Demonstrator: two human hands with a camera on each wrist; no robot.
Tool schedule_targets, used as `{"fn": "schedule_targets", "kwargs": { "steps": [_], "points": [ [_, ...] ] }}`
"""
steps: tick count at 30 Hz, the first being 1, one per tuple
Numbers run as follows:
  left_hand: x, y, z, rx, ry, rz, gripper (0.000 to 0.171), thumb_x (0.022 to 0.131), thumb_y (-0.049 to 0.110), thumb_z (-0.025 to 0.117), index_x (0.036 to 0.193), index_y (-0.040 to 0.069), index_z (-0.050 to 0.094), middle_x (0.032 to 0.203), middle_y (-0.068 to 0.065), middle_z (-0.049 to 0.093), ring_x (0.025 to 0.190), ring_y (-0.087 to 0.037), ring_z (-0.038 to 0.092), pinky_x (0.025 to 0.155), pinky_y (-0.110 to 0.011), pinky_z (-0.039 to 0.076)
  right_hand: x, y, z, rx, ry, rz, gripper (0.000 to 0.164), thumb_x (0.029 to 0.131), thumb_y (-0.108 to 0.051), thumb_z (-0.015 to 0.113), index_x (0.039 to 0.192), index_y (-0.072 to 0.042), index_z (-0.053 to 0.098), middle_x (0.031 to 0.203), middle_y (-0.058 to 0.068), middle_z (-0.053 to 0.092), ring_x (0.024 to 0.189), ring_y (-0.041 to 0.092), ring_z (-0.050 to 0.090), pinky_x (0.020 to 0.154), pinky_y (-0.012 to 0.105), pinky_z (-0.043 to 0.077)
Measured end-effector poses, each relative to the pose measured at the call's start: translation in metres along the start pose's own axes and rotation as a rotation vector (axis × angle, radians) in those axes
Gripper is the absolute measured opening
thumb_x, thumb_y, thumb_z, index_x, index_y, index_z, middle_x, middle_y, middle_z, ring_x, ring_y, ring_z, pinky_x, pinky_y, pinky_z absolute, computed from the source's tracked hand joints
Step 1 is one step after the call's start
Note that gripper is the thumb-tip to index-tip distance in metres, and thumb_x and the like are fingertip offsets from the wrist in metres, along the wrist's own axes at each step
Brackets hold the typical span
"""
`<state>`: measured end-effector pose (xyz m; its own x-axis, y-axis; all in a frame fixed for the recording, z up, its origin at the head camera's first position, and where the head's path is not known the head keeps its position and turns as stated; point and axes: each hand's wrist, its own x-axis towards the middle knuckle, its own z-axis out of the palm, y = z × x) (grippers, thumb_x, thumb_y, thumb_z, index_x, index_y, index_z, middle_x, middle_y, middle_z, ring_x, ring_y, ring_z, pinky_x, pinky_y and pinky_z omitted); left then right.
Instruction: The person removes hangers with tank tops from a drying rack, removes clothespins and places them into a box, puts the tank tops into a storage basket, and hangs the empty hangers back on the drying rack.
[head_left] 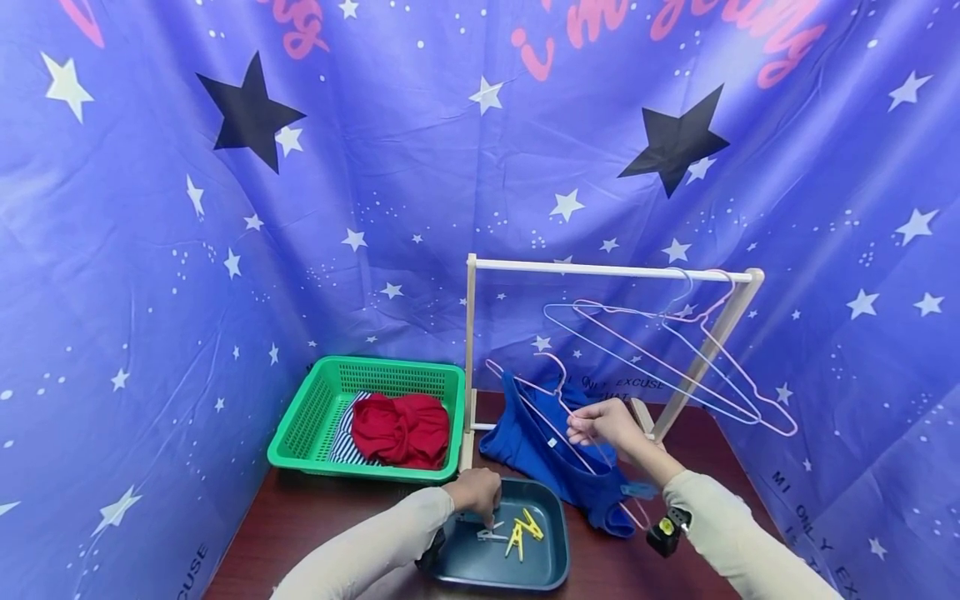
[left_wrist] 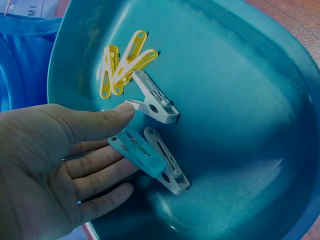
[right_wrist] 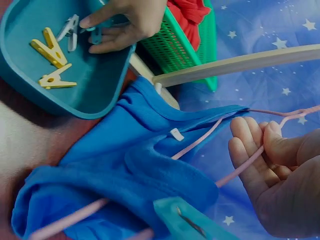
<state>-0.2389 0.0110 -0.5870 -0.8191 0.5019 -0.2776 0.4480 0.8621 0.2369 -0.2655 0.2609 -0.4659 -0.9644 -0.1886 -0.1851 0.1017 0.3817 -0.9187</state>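
Observation:
My left hand (head_left: 477,492) reaches down into the dark teal tray (head_left: 561,533), fingers fairly straight. In the left wrist view its thumb and fingers lie around the end of a teal clothespin (left_wrist: 140,152), thumb tip right at a white clothespin (left_wrist: 157,100); another white clothespin (left_wrist: 167,162) lies partly under the teal one. My right hand (head_left: 603,423) pinches a pink hanger (right_wrist: 239,169) threaded through a blue sleeveless top (head_left: 525,433). A second teal clothespin (right_wrist: 185,220) sits at the top's near shoulder.
Yellow clothespins (head_left: 521,533) lie in the tray. Behind left, a green basket (head_left: 288,433) contains red cloth (head_left: 405,429) and striped cloth (head_left: 345,437). On the drying rack (head_left: 525,267) hang a pink hanger (head_left: 772,412) and a pale blue hanger (head_left: 600,346). A starry curtain surrounds the table.

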Motion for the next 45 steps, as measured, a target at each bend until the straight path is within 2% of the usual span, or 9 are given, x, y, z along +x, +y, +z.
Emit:
{"fn": "schedule_targets", "kwargs": {
  "steps": [5,11,20,27,31,33,39,43,45],
  "points": [
    [0.000,0.000,-0.001,0.009,0.006,0.003,0.020,0.070,0.021,0.095,0.077,0.018,0.076,0.073,0.012,0.067,0.062,-0.004,0.055,0.058,-0.023,0.046,0.002,0.006,0.004,0.020,-0.008,0.016,0.028,0.097,0.000,0.065,0.116,0.020,0.065,0.088,0.022,0.077,0.075,0.020,0.077,0.069,0.033,0.063],
    [-0.004,-0.001,-0.004,0.011,0.014,0.027,0.021,0.071,0.020,0.094,0.086,0.018,0.080,0.081,0.011,0.072,0.068,-0.003,0.061,0.062,-0.021,0.050,0.003,0.009,0.010,0.066,-0.040,0.043,0.031,0.099,0.000,0.062,0.121,0.021,0.061,0.092,0.023,0.077,0.080,0.022,0.078,0.075,0.036,0.064],
    [-0.009,-0.005,-0.018,-0.056,0.047,0.088,0.020,0.076,0.021,0.090,0.093,0.015,0.081,0.084,0.009,0.075,0.074,-0.003,0.065,0.067,-0.020,0.053,0.006,0.008,0.019,0.127,-0.124,0.041,0.032,0.098,-0.001,0.063,0.122,0.021,0.061,0.097,0.022,0.077,0.085,0.021,0.078,0.080,0.037,0.063],
    [-0.021,-0.003,-0.043,-0.205,0.123,0.249,0.022,0.084,0.022,0.084,0.103,0.011,0.079,0.082,0.008,0.075,0.073,0.004,0.062,0.068,-0.014,0.051,0.005,0.007,0.024,0.246,-0.163,0.086,0.037,0.099,-0.002,0.062,0.129,0.020,0.056,0.098,0.014,0.078,0.086,0.017,0.077,0.083,0.035,0.062],
    [-0.029,0.006,-0.062,-0.287,0.177,0.359,0.025,0.088,0.025,0.081,0.111,0.014,0.078,0.092,0.007,0.077,0.080,0.007,0.064,0.073,-0.010,0.051,0.006,0.004,0.026,0.320,-0.170,0.116,0.042,0.100,-0.002,0.061,0.134,0.021,0.050,0.098,0.011,0.078,0.087,0.014,0.076,0.084,0.033,0.062],
    [-0.034,0.011,-0.073,-0.315,0.212,0.412,0.029,0.089,0.026,0.081,0.115,0.015,0.076,0.100,0.005,0.077,0.086,0.004,0.067,0.077,-0.010,0.051,0.007,0.002,0.028,0.355,-0.170,0.122,0.045,0.101,-0.002,0.060,0.137,0.022,0.047,0.098,0.010,0.077,0.087,0.014,0.076,0.084,0.032,0.062],
    [-0.047,0.027,-0.096,-0.286,0.334,0.571,0.043,0.089,0.028,0.080,0.130,0.016,0.070,0.125,0.002,0.072,0.112,-0.008,0.068,0.093,-0.014,0.050,0.011,-0.005,0.035,0.401,-0.155,0.130,0.047,0.102,0.000,0.057,0.140,0.023,0.042,0.093,0.006,0.077,0.084,0.012,0.076,0.081,0.028,0.062],
    [-0.053,0.034,-0.103,-0.266,0.356,0.658,0.051,0.090,0.029,0.079,0.137,0.018,0.064,0.138,0.001,0.066,0.129,-0.009,0.060,0.105,-0.018,0.047,0.012,-0.013,0.039,0.411,-0.128,0.138,0.048,0.101,-0.001,0.058,0.140,0.023,0.043,0.090,0.005,0.077,0.082,0.011,0.075,0.079,0.028,0.062],
    [-0.055,0.035,-0.105,-0.256,0.360,0.690,0.053,0.090,0.029,0.078,0.140,0.019,0.062,0.142,0.002,0.064,0.130,-0.009,0.059,0.104,-0.016,0.046,0.013,-0.017,0.040,0.423,-0.121,0.145,0.048,0.101,-0.001,0.058,0.140,0.022,0.043,0.090,0.004,0.077,0.082,0.011,0.075,0.079,0.028,0.062]
  ]
}}
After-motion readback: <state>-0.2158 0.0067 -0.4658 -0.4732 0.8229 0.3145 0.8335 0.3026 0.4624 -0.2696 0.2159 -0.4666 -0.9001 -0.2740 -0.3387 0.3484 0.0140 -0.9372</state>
